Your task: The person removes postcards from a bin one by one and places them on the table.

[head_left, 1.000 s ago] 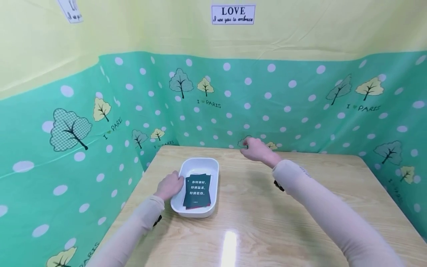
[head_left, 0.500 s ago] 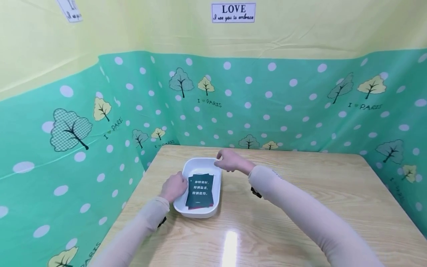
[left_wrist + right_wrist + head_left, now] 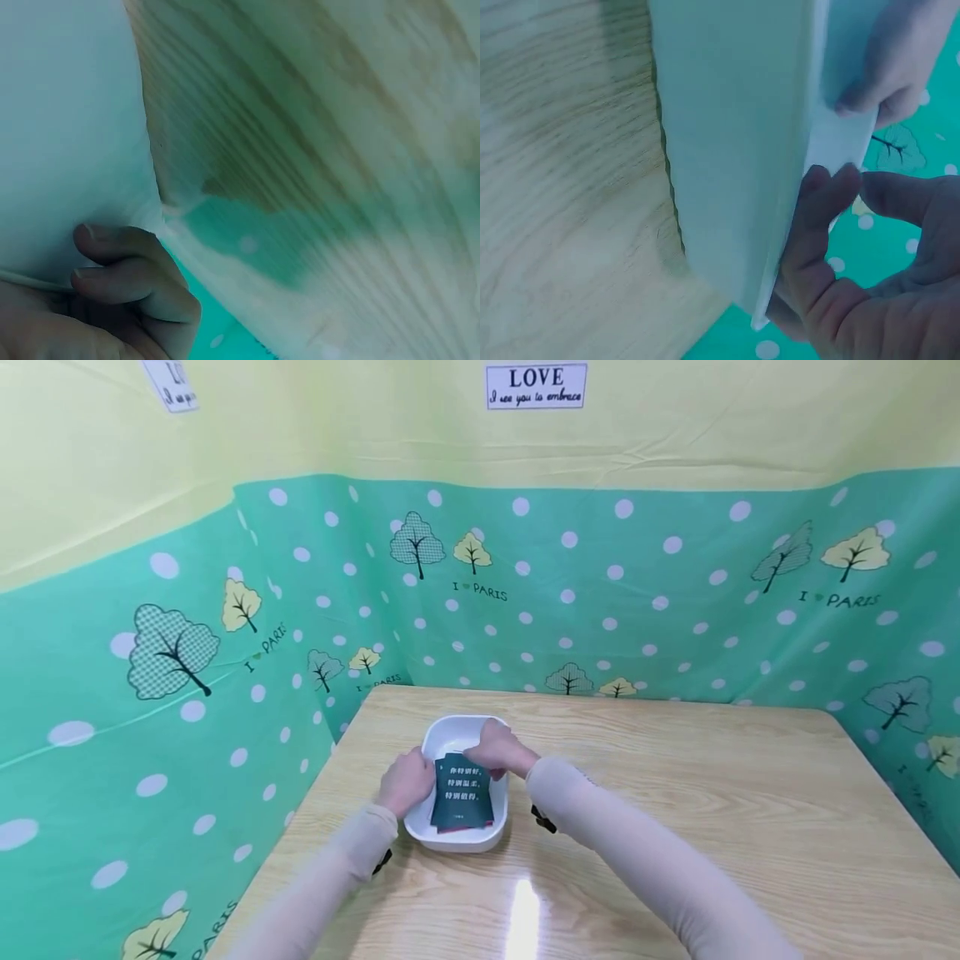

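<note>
A white plastic tub (image 3: 457,843) stands on the wooden table. Inside it lies a loose stack of dark green cards (image 3: 461,802) with white Chinese lettering, a red edge showing underneath. My left hand (image 3: 406,782) grips the tub's left rim. In the left wrist view its curled fingers (image 3: 139,277) lie against the white outer wall. My right hand (image 3: 498,749) reaches over the right rim to the cards' upper right corner. In the right wrist view its fingers are bent, the thumb tip close to the fingertips, nothing visible between them. Contact with the cards is hidden.
The wood-grain table (image 3: 675,793) extends far to the right of the tub. A green and yellow curtain (image 3: 570,552) with trees and dots encloses the back and sides. A bright light reflection lies on the table in front.
My right hand has swung from the back of the table leftward and down into the tub, over the cards. The left hand stays on the rim; the tub appears slightly farther right in view.
</note>
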`<state>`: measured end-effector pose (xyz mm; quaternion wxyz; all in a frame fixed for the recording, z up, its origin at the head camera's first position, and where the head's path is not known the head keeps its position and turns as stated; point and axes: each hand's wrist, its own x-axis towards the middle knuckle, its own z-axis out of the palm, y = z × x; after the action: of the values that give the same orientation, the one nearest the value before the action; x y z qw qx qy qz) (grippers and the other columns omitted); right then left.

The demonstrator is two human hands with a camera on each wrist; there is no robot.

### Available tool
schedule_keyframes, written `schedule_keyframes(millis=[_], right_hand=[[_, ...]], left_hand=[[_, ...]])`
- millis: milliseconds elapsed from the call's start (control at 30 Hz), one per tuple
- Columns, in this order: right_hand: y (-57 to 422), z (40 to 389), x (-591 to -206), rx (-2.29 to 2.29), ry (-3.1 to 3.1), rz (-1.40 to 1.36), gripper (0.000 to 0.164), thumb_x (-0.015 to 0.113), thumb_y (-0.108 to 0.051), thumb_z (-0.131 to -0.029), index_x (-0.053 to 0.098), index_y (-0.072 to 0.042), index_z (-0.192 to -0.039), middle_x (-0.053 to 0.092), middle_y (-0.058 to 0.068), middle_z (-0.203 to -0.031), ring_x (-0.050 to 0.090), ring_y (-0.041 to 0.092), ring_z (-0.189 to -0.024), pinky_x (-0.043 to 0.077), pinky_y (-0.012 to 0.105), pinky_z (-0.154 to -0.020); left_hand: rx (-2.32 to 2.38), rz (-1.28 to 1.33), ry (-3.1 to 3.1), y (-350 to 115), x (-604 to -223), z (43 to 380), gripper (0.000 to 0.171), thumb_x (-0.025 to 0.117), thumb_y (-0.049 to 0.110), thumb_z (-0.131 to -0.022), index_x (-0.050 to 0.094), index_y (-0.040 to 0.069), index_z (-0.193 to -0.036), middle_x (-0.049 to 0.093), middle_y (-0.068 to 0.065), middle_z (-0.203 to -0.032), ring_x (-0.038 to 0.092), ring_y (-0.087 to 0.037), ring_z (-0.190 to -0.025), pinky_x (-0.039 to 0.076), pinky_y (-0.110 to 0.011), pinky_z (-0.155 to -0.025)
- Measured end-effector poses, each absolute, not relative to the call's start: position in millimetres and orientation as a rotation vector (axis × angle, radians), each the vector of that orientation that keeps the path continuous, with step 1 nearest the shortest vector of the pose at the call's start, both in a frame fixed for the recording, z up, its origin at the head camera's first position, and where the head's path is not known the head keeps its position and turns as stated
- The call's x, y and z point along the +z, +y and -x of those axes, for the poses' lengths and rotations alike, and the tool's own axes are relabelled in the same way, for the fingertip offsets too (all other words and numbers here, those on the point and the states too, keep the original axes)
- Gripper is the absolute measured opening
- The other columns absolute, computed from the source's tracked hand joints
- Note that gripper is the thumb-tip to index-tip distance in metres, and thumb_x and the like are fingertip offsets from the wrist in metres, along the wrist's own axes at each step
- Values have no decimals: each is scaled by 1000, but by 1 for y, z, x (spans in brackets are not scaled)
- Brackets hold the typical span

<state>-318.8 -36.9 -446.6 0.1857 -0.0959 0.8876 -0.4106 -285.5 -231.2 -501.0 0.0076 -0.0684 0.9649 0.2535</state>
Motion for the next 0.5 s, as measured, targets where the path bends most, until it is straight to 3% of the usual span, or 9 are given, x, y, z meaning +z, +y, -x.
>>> schedule_keyframes(millis=[167,300,500], right_hand=[[-52,311,-456,-1022,2502,190,79,74,-21,-99,28,11,-154,59,28,-100,70,30,-56,60,36,-50],[-65,305,-469,-853,2560,102,80,77,-29,-97,31,7,-152,52,32,-113,68,31,-52,58,35,-45],[-75,304,-476,-756,2596,27,97,81,-42,-94,24,5,-157,45,33,-125,67,34,-52,57,37,-43]], left_hand=[[811,236,3027,-228,-503,284,40,42,16,-108,55,-12,-134,67,-21,-95,68,-29,-78,61,-44,-67],[811,233,3026,-226,-507,282,40,43,14,-107,54,-13,-134,67,-20,-93,67,-28,-76,61,-43,-66],[744,222,3070,-227,-510,284,38,46,14,-105,56,-12,-131,68,-24,-97,68,-29,-77,61,-46,-67]])
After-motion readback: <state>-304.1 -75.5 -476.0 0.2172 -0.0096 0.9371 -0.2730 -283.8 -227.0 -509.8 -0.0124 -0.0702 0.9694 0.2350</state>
